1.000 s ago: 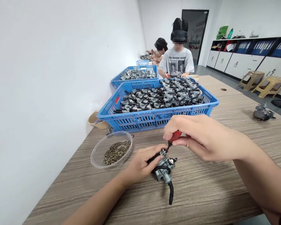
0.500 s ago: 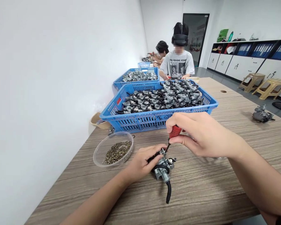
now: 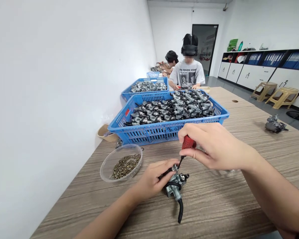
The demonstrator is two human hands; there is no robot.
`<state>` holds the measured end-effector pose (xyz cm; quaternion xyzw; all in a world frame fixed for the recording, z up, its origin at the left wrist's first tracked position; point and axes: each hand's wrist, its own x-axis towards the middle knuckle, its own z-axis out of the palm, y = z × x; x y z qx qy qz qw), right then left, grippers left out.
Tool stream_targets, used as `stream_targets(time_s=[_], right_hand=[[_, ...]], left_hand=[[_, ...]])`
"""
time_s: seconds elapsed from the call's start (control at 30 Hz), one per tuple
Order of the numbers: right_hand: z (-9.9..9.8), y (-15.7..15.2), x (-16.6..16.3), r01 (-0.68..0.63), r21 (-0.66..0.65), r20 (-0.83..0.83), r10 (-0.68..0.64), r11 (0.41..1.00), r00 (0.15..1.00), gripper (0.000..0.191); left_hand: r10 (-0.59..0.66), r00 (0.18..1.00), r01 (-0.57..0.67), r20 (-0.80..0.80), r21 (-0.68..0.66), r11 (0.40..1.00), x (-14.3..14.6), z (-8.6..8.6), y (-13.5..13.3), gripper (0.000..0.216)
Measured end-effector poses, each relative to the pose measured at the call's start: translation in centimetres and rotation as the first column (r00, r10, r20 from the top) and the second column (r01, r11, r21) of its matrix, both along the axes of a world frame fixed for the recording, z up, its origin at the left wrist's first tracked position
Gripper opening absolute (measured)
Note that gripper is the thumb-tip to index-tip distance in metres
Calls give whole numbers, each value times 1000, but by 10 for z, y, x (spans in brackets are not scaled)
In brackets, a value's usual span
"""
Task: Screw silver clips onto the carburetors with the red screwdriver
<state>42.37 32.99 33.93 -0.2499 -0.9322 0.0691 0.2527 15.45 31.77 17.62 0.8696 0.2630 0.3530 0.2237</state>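
Note:
On the wooden table a metal carburetor (image 3: 173,190) with a black hose lies in front of me. My left hand (image 3: 155,176) is closed around its left side, thumb and fingers pressing it. In my right hand (image 3: 209,146) is a screwdriver (image 3: 188,142) with a red handle, gripped between thumb and fingers. Its dark shaft slants down to the top of the carburetor, beside my left fingertips; the exact contact of the tip is too small to make out. Left of my left hand stands a clear round tub (image 3: 107,167) with many small brass-coloured screws (image 3: 126,166).
A blue crate (image 3: 149,134) full of carburetors stands beyond my hands, with a second blue crate (image 3: 129,89) behind it. Another carburetor (image 3: 275,124) sits at the right. A tan bowl (image 3: 102,131) is by the wall. A co-worker (image 3: 186,71) sits across.
The whole view has shifted slightly, so everything appears a little lower. Both hands keep their holds, and the screwdriver stays at the top of the carburetor.

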Motion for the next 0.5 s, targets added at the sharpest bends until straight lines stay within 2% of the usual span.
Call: stream_targets(time_s=[0.1, 0.2, 0.27, 0.33, 0.43, 0.5], right_hand=[[2, -3, 1, -29, -39, -17, 28, 999, 999, 13], [11, -9, 7, -51, 1, -97, 51, 999, 994, 12], [16, -15, 15, -47, 25, -143, 51, 999, 988, 15], [16, -20, 22, -15, -17, -143, 12, 1000, 990, 18], [-5, -24, 32, 55, -109, -42, -60, 993, 997, 27], [-31, -26, 35, 159, -177, 169, -129, 971, 977, 32]], left_hand=[[-24, 1000, 24, 11, 2, 1000, 1, 3, -2, 29], [-44, 998, 44, 39, 12, 999, 2, 2, -4, 28], [-26, 997, 25, 76, 7, 1000, 2, 0, -5, 27], [8, 992, -2, 127, -48, 999, 4, -3, -7, 28], [50, 978, -5, 201, -218, 976, 8, -4, -11, 33], [89, 976, -33, 197, -271, 962, 11, -4, -14, 29]])
